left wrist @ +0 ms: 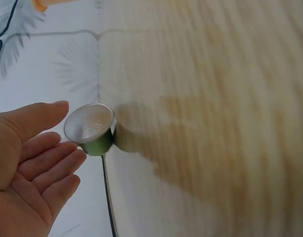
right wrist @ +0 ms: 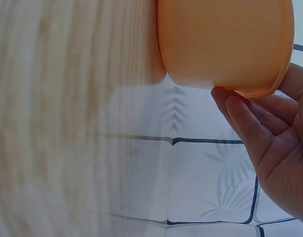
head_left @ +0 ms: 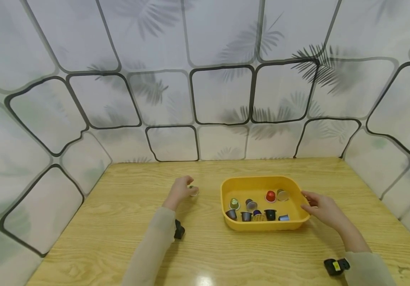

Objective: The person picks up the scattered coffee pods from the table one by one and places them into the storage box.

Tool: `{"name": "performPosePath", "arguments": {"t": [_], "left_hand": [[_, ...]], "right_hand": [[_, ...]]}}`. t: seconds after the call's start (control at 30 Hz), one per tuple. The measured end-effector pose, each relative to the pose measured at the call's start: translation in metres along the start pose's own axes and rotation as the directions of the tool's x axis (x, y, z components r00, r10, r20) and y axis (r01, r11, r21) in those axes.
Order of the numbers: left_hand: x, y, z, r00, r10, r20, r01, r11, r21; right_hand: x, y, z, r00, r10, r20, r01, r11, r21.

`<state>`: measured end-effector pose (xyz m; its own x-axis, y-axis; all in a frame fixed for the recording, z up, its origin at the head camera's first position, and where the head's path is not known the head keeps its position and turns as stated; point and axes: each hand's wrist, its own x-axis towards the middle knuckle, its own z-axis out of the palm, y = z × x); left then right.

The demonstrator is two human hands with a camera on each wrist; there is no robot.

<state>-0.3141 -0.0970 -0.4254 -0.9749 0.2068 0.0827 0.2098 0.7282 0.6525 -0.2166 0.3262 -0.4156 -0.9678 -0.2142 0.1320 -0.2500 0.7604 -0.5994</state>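
A green coffee capsule (left wrist: 98, 143) with a silver foil lid is on the wooden table, left of a yellow plastic bin (head_left: 262, 226). My left hand (head_left: 182, 192) reaches to this capsule, thumb and loosely bent fingers spread right beside it in the left wrist view. At the bin's right end my right hand (head_left: 324, 208) grips the rim between thumb and fingers, seen from outside in the right wrist view. Inside the bin lie several capsules, among them a red one (head_left: 270, 196), a light green one (head_left: 234, 203), a black one (head_left: 270, 215) and a blue one (head_left: 283, 218).
Around the wooden table (head_left: 119, 222) stand pale walls (head_left: 222, 95) printed with dark outlines and leaf shapes, at the back and both sides. Each wrist carries a small black camera, such as the right one (head_left: 333, 267).
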Motion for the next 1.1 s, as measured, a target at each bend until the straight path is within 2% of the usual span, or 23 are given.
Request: {"name": "performPosePath", "arguments": {"t": [0.17, 0.37, 0.63, 1.1], "left_hand": [[0.002, -0.006, -0.001, 1.0, -0.02, 0.017, 0.02, 1.0, 0.02], [0.005, -0.012, -0.001, 1.0, -0.008, 0.027, 0.007, 0.998, 0.06], [0.006, -0.013, 0.001, 0.998, -0.012, 0.057, 0.01, 0.999, 0.048], [0.004, -0.013, 0.002, 0.998, -0.011, 0.056, 0.006, 0.996, 0.089]], "right_hand": [[0.001, 0.0, 0.0, 1.0, 0.006, -0.002, -0.006, 1.0, -0.004], [0.001, 0.0, 0.0, 1.0, 0.009, -0.002, -0.009, 1.0, -0.001], [0.001, 0.0, 0.0, 1.0, 0.011, 0.003, -0.011, 1.0, 0.004], [0.0, -0.001, -0.001, 1.0, 0.011, 0.008, -0.011, 1.0, 0.006]]}}
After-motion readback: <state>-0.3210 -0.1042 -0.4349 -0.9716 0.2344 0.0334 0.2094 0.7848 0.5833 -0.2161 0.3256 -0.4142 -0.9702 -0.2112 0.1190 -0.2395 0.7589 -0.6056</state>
